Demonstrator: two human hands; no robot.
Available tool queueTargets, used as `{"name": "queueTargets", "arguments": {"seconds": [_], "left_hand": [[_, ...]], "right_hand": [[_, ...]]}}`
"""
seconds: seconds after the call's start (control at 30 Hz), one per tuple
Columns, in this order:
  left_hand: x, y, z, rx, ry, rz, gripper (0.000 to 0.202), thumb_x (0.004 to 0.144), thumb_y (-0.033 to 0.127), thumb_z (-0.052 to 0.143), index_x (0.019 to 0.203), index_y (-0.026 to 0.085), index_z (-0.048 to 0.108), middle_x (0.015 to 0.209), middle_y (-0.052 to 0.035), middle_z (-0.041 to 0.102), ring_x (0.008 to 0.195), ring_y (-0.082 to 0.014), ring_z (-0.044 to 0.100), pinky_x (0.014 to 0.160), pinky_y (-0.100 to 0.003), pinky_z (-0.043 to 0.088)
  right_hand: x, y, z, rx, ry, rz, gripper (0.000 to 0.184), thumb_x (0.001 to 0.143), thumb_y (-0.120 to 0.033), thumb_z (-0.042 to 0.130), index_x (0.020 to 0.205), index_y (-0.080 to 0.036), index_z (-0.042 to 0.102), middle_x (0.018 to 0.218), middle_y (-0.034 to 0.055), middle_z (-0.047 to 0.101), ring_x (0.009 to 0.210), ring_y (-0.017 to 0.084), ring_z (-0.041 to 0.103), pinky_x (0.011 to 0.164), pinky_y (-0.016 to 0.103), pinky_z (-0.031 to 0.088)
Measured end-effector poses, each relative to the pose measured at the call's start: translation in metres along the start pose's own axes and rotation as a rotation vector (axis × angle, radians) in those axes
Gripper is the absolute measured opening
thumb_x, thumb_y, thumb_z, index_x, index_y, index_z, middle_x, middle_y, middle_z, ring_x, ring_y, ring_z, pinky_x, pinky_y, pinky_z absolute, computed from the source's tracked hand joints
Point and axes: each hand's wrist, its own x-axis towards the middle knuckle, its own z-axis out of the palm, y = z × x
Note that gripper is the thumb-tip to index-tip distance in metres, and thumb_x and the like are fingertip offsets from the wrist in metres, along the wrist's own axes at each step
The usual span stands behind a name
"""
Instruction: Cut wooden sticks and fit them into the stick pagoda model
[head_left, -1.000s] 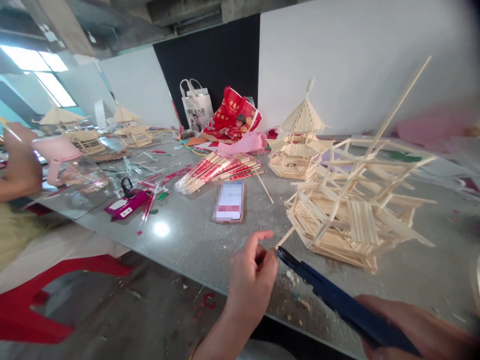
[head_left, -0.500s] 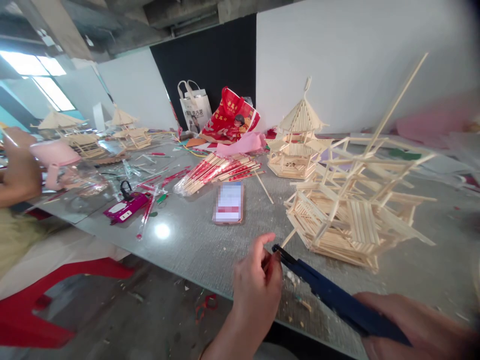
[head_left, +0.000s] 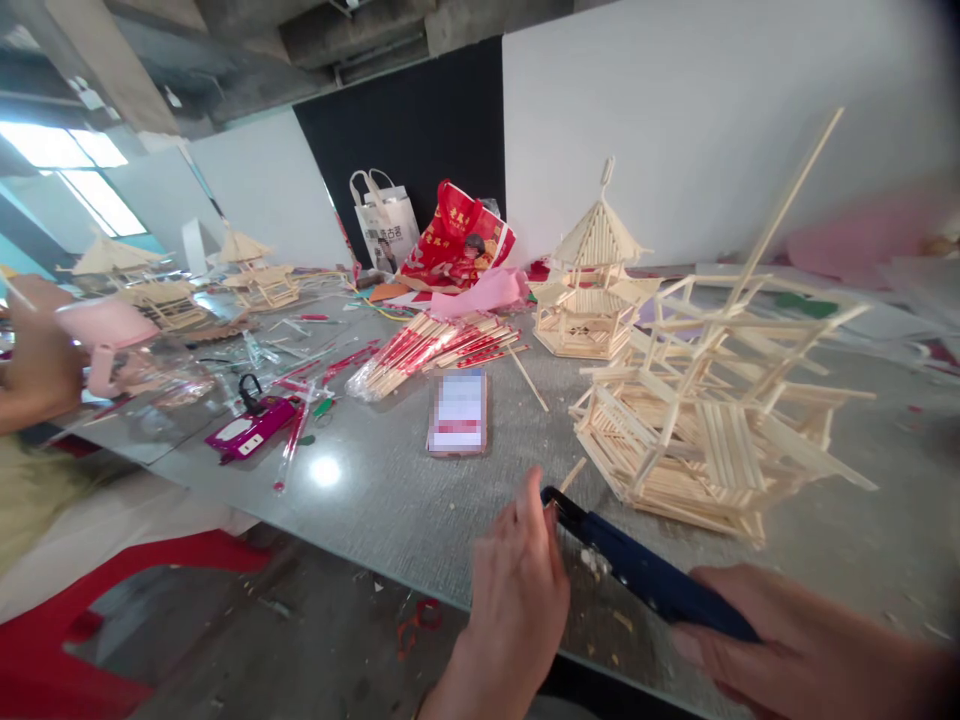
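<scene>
My right hand (head_left: pixel 776 625), at the lower right, is closed around the handle of a dark blue utility knife (head_left: pixel 660 580). The knife points up and left, its black tip end beside the fingers of my left hand (head_left: pixel 517 585). Those fingers are pinched together around a thin wooden stick (head_left: pixel 574 473), whose far end pokes out past the knife tip; the rest is hidden by the fingers. Just right of the stick stands a partly built pavilion model of wooden sticks (head_left: pixel 720 440), with one long stick (head_left: pixel 791 195) rising from it at a slant.
A phone (head_left: pixel 458 415) lies ahead of my left hand. Behind it are bundled red-and-cream sticks (head_left: pixel 420 350) and a roofed stick pavilion (head_left: pixel 596 285). A purple power strip (head_left: pixel 251 428) sits left. Another person's arm (head_left: pixel 34 350) shows at the far left. Bags (head_left: pixel 457 240) stand behind.
My right hand and the knife have shifted slightly left, and more of the right hand shows. The left hand has turned a little, its index finger now more upright beside the knife tip.
</scene>
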Motion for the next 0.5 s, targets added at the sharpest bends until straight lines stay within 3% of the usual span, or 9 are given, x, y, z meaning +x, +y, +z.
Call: {"name": "queueTargets", "arguments": {"seconds": [0.1,0.23,0.5], "left_hand": [[-0.002,-0.005,0.005,0.078,-0.018,0.021,0.038,0.091,0.016,0.031,0.128,0.01,0.039,0.094,-0.0127,0.07,0.076,-0.0219,0.068,0.061,-0.031,0.05],[-0.004,-0.013,0.009,0.146,-0.015,0.068,0.039,0.091,0.02,0.035,0.129,0.011,0.039,0.094,-0.013,0.071,0.071,-0.0201,0.068,0.058,-0.027,0.048],[0.002,-0.01,0.003,0.291,-0.022,0.084,0.035,0.091,0.017,0.036,0.124,0.009,0.044,0.084,-0.0109,0.072,0.067,-0.0224,0.069,0.052,-0.03,0.046]], "right_hand": [[-0.006,-0.025,-0.001,-0.018,-0.028,0.12,0.025,0.092,-0.036,0.038,0.072,-0.02,0.039,0.041,-0.005,0.044,0.031,0.005,0.04,0.033,0.012,0.032],[-0.002,-0.031,-0.006,-0.052,-0.012,0.127,0.048,0.093,-0.046,0.031,0.056,-0.017,0.039,0.037,-0.0017,0.041,0.028,0.006,0.04,0.028,0.013,0.032],[0.004,-0.038,-0.01,0.0,-0.065,0.085,0.043,0.092,-0.035,0.033,0.055,-0.016,0.039,0.034,-0.0032,0.038,0.024,0.006,0.036,0.026,0.013,0.035]]}}
